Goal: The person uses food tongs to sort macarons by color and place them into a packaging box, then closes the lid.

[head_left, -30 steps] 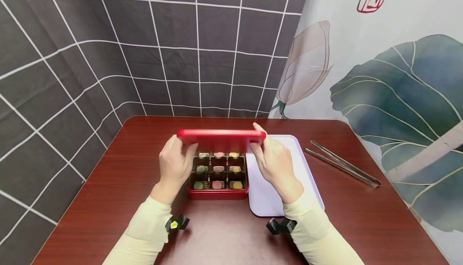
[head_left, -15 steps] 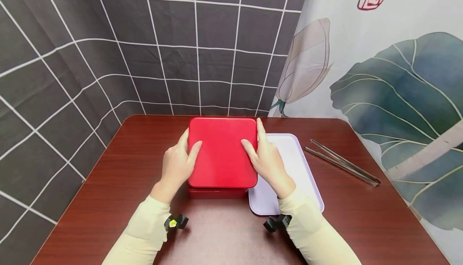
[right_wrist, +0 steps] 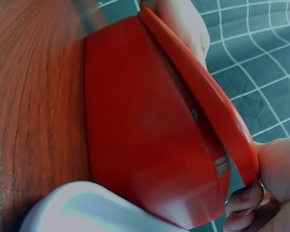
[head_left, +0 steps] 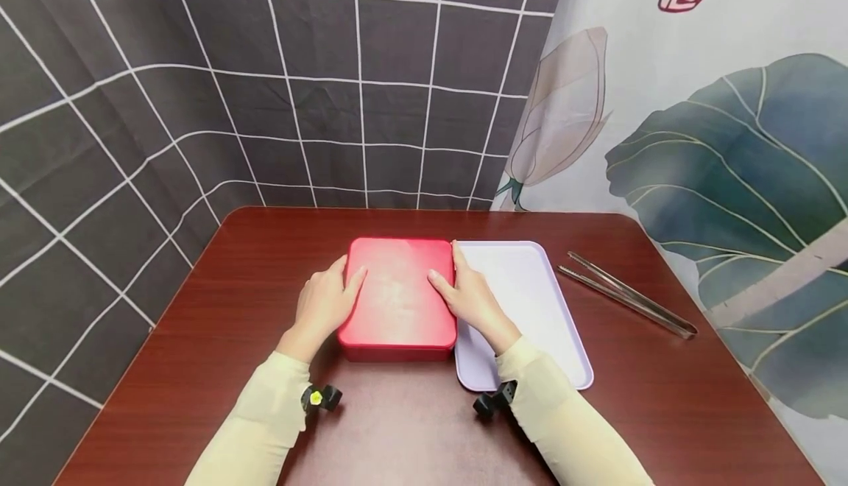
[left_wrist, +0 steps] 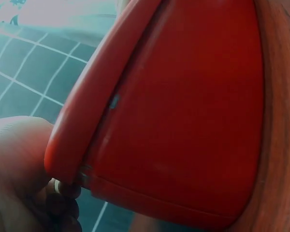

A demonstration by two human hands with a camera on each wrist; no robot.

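Note:
A red lid (head_left: 397, 294) lies over the red tin box (head_left: 397, 355) on the table, covering whatever is inside. My left hand (head_left: 323, 303) grips the lid's left side, thumb on top and fingers down along the edge. On the opposite side my right hand (head_left: 475, 299) holds it the same way. In the left wrist view a dark slit shows between the lid's rim (left_wrist: 94, 96) and the box wall (left_wrist: 193, 111). The right wrist view has a wider gap between lid (right_wrist: 217, 111) and box (right_wrist: 135, 111) near my right fingers, so the lid sits slightly tilted.
Right beside the box lies a pale lilac tray (head_left: 530, 302), partly under my right forearm. Farther right, metal tongs (head_left: 629, 296) rest on the brown wooden table (head_left: 232, 368). A dark grid-patterned curtain (head_left: 391, 110) hangs behind the table.
The lid was held raised and tipped above the box, with small round sweets in compartments visible below. Both hands have lowered it flat and drawn it down onto the box, hiding them.

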